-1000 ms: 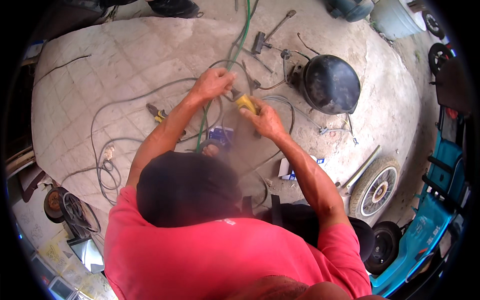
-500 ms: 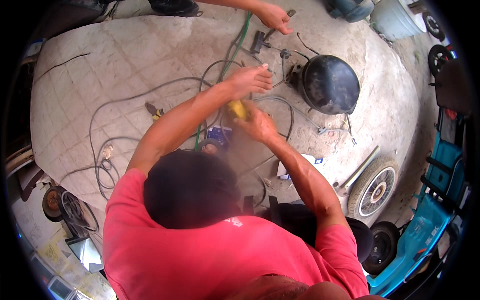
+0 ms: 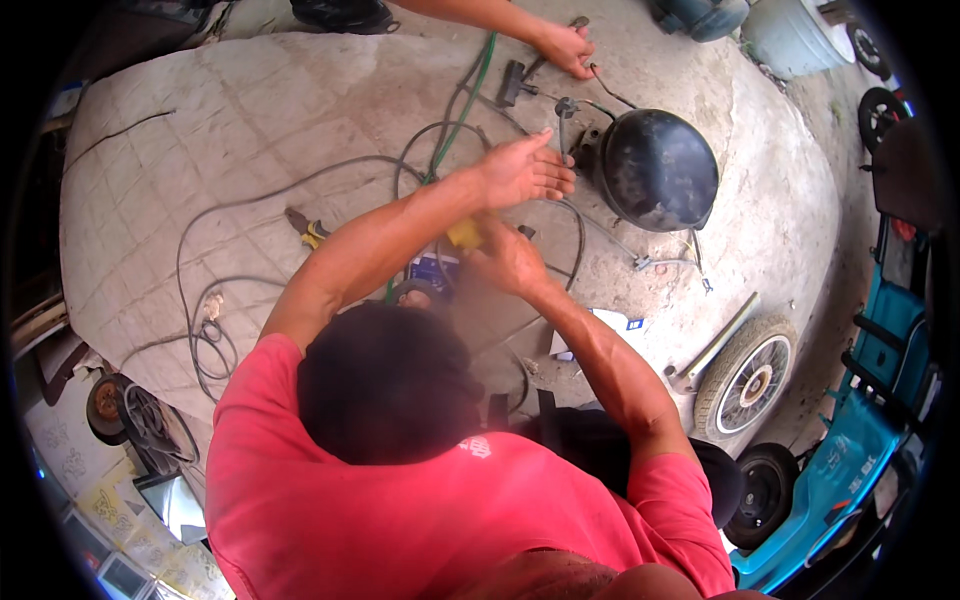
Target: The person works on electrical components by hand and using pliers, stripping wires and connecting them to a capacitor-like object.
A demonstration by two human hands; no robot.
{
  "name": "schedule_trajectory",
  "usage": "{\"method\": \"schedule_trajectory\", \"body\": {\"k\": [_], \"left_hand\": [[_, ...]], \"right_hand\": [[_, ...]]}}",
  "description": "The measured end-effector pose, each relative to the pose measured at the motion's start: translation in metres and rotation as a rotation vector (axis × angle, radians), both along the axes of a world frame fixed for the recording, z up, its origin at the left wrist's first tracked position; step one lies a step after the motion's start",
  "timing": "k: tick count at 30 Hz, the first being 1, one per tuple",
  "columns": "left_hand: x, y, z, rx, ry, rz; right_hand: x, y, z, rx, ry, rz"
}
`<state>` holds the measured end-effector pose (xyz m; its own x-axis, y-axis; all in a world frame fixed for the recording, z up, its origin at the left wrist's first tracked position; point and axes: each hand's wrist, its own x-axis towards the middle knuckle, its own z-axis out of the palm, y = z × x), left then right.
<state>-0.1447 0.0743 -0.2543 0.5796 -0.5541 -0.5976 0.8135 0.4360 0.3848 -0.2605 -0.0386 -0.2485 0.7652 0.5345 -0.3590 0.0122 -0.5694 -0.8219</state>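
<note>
My left hand (image 3: 528, 172) is stretched out over the floor, fingers extended and nothing in it, near the pipe side of a black, rounded compressor-like unit (image 3: 660, 170). Just below it, my right hand (image 3: 510, 260) is closed round a yellow object (image 3: 464, 234). Blur and my fingers hide what kind of thing that is. Another person's hand (image 3: 567, 48) reaches in from the top, by the tip of a thin bent pipe (image 3: 612, 88) that comes off the black unit. Green and dark cables (image 3: 440, 150) run beneath my left forearm.
Yellow-handled pliers (image 3: 308, 230) lie left of my forearm, among looping dark cable. A blue box (image 3: 430, 268) is by my foot. On the right are white paper (image 3: 595, 330), a spoked wheel (image 3: 748, 385) and turquoise bodywork (image 3: 850, 460). A pale bucket (image 3: 795, 40) stands at far right.
My left hand has shifted right, toward the black unit, its fingers straighter. My right hand has moved slightly left and down with the yellow object. The other person's hand has moved right, toward the pipe tip.
</note>
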Motion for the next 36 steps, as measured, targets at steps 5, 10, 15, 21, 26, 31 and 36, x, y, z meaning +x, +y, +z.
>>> {"method": "schedule_trajectory", "body": {"k": [5,10,15,21,26,31,36], "left_hand": [[0.001,-0.007,0.003,0.011,-0.014,-0.033],[0.000,-0.008,0.005,0.028,-0.021,-0.042],[-0.001,-0.009,0.004,0.016,-0.009,-0.067],[-0.002,-0.007,0.008,0.042,-0.007,-0.074],[-0.002,-0.008,0.008,0.051,-0.012,-0.075],[-0.003,-0.006,0.007,0.071,-0.008,-0.069],[-0.003,-0.005,0.010,0.082,-0.017,-0.078]], "right_hand": [[0.003,-0.010,-0.002,0.080,0.031,-0.035],[0.006,-0.023,-0.008,0.060,0.053,-0.033],[0.004,-0.027,-0.012,0.052,0.038,-0.028],[-0.001,-0.028,-0.009,0.051,0.003,-0.014],[-0.005,-0.030,-0.005,0.017,-0.002,0.015],[-0.008,-0.029,0.000,-0.007,0.029,0.014],[-0.009,-0.030,0.002,-0.015,0.047,0.024]]}}
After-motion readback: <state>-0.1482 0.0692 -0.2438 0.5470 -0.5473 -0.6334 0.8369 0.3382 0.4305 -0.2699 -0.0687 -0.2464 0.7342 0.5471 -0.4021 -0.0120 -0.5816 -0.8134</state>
